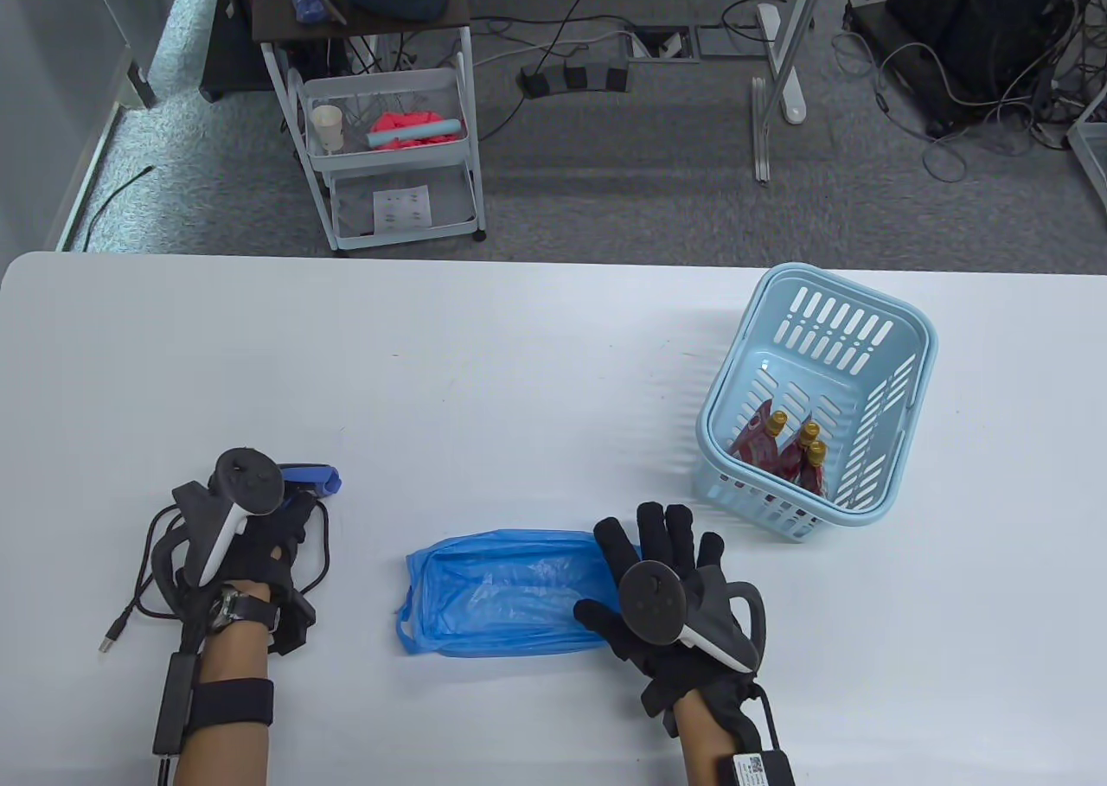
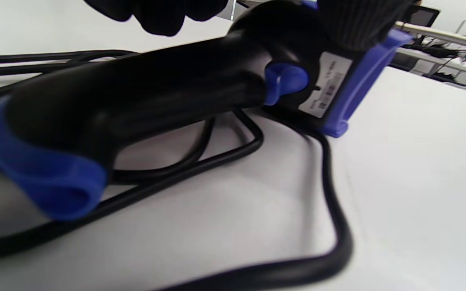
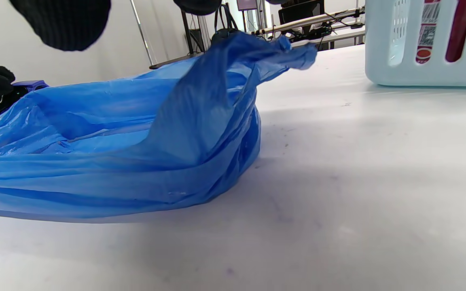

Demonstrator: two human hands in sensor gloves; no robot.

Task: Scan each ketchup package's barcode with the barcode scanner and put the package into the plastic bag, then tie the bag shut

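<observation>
The barcode scanner (image 1: 313, 478), black with blue trim, lies on the table at the left on its coiled cable (image 1: 160, 578). My left hand (image 1: 264, 531) is over it. In the left wrist view its fingers (image 2: 354, 24) curl over the scanner (image 2: 168, 89), one fingertip on the head. The blue plastic bag (image 1: 502, 596) lies flat at the front centre. My right hand (image 1: 662, 552) hovers over the bag's right end with straight, spread fingers (image 3: 67, 20) holding nothing, above the bag (image 3: 115, 141). Red ketchup packages (image 1: 783, 453) with gold caps stand in the light blue basket (image 1: 908, 336).
The basket (image 3: 427, 44) stands at the table's right, just beyond my right hand. A USB plug (image 1: 111, 639) at the cable's end lies near the front left. Behind the table are a wheeled cart (image 1: 389, 155) and floor cables.
</observation>
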